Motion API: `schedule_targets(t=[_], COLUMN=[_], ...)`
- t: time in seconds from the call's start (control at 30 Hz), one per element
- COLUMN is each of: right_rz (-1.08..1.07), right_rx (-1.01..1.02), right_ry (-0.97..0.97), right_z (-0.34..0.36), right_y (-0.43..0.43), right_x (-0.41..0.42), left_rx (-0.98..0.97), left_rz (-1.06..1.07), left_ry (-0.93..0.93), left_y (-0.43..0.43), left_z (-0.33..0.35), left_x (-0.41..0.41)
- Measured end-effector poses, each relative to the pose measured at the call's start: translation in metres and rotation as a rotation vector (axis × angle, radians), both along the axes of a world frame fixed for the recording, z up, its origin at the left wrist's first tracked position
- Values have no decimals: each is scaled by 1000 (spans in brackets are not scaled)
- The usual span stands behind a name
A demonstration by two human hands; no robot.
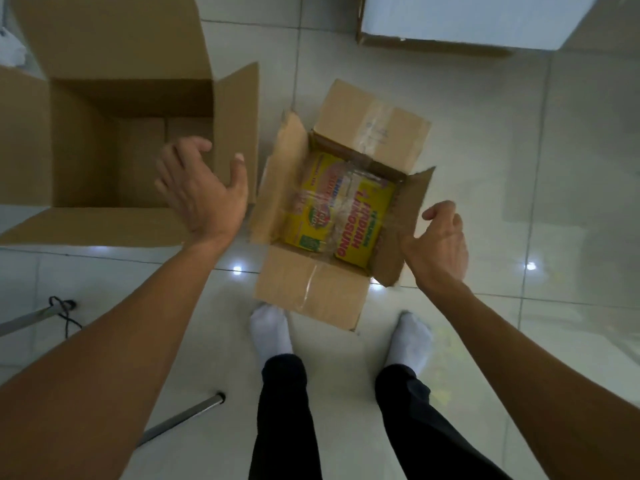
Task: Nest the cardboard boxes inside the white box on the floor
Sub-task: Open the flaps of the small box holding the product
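A small brown cardboard box stands open on the floor just ahead of my feet, its four flaps spread and yellow printing showing inside. A large open cardboard box stands to its left, with nothing visible inside. The white box lies at the top right, partly cut off by the frame edge. My left hand hovers open, fingers spread, between the two brown boxes, above the left flap of the small one. My right hand hangs with loosely curled fingers beside the small box's right flap, holding nothing.
Glossy pale floor tiles lie all around. Two metal legs and a black cable sit at the lower left. My feet in white socks stand right behind the small box.
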State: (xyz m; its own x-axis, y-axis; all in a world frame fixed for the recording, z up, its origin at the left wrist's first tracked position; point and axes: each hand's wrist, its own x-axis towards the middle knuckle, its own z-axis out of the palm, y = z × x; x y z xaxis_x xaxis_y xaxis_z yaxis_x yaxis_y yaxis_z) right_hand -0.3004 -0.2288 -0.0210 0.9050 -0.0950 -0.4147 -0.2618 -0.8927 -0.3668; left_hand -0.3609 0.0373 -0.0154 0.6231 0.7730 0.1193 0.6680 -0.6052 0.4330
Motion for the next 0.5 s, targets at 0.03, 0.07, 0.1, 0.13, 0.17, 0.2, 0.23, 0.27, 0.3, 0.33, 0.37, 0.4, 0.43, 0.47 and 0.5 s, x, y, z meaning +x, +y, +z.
schedule_targets(t=[0.03,0.07,0.1,0.13,0.17,0.2,0.23,0.27,0.3,0.33,0.37,0.4,0.43,0.47,0.5], right_rz=[-7,-20,-40,-58,-67,-64,-55,-40,-23,-10,-7,-15,-25,-28,-23], right_rx=[1,6,19,35,52,70,90,109,127,144,160,171,174,169,157], right_ry=[-2,11,49,108,180,257,332,395,444,473,487,490,484,470,451], right_z=[-4,-7,-10,-14,-17,-19,-22,-25,-28,-31,-34,-36,-37,-38,-39], right_y=[-9,-16,-22,-25,-27,-27,-27,-26,-24,-23,-21,-20,-20,-22,-25], right_x=[3,6,10,14,17,20,21,22,22,22,22,23,24,25,27], left_rx=[-22,-57,-105,-156,-202,-244,-285,-322,-351,-366,-368,-362,-350,-336,-323], left_rz=[9,12,7,-1,-5,-2,7,22,42,67,93,112,118,111,99], left_ry=[21,40,58,85,129,183,234,262,263,247,229,215,207,202,203], left_y=[-11,-20,-28,-35,-40,-44,-47,-48,-47,-47,-46,-46,-47,-49,-52], left_z=[-6,-11,-18,-24,-31,-38,-45,-50,-54,-58,-60,-62,-63,-63,-64], left_x=[-4,-7,-11,-14,-17,-19,-20,-20,-19,-19,-17,-16,-15,-14,-14])
